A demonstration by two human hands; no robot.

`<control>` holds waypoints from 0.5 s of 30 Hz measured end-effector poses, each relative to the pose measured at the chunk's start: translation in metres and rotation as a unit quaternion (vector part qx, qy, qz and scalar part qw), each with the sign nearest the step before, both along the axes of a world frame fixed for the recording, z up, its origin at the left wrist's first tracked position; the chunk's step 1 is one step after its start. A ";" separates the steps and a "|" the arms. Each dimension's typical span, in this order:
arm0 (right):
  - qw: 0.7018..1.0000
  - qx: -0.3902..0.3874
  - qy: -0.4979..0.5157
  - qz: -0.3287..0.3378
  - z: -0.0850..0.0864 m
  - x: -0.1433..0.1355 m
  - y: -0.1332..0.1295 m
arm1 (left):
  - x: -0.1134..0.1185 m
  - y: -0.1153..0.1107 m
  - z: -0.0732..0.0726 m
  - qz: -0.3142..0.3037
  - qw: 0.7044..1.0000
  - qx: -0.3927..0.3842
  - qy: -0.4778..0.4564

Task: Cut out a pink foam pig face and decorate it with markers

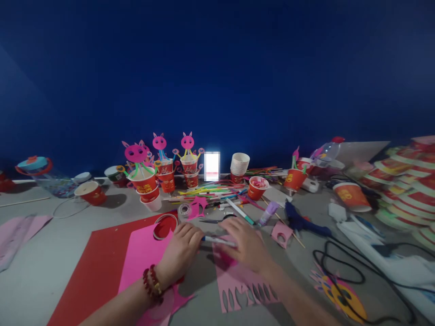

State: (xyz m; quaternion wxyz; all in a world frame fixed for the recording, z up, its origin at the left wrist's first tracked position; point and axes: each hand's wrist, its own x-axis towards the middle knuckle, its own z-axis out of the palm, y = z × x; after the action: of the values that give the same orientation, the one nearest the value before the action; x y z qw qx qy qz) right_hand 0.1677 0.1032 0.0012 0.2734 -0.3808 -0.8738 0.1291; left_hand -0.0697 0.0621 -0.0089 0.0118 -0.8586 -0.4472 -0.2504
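A white marker with a blue end (219,241) spans the gap between my two hands. My left hand (181,246), with red bead bracelets on its wrist, is closed at the blue end. My right hand (246,244) curls around the other end, its fingertips partly blurred. Under my right hand lies a pink sheet (227,283) with a row of leaf-shaped cutouts. Below my left wrist are a bright pink sheet (136,251) and a larger red sheet (91,267). Just behind the hands, scissors (212,221) rest on the table, partly hidden.
Red paper cups (144,184) with pink animal faces stand at the back left. Pens and coloured sticks (204,192) lie across the back. To the right are a blue glue gun (302,220), its black cable (353,253), a purple glue stick (268,213) and a cup pile (408,181).
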 end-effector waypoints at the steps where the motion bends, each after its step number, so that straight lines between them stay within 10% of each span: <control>1: 0.999 -0.019 -0.008 0.033 0.002 -0.004 -0.004 | 0.000 -0.001 0.001 -0.025 0.999 0.012 -0.021; 5: 0.981 -0.144 0.107 0.075 0.006 -0.010 -0.019 | -0.002 -0.006 0.005 -0.049 0.995 0.025 -0.078; 10: 0.876 -0.328 0.345 0.079 0.007 -0.017 -0.034 | 0.010 -0.025 0.004 -0.043 0.990 -0.059 -0.124; 15: 0.897 -0.308 0.304 0.088 0.010 -0.026 -0.045 | 0.018 -0.035 0.002 -0.098 0.989 -0.015 -0.108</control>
State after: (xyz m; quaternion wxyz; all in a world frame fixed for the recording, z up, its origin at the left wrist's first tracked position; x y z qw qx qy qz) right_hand 0.1416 0.0580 0.0116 0.3827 -0.3094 -0.6946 0.5248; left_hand -0.0520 0.0270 -0.0067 -0.0738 -0.8659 -0.3636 -0.3354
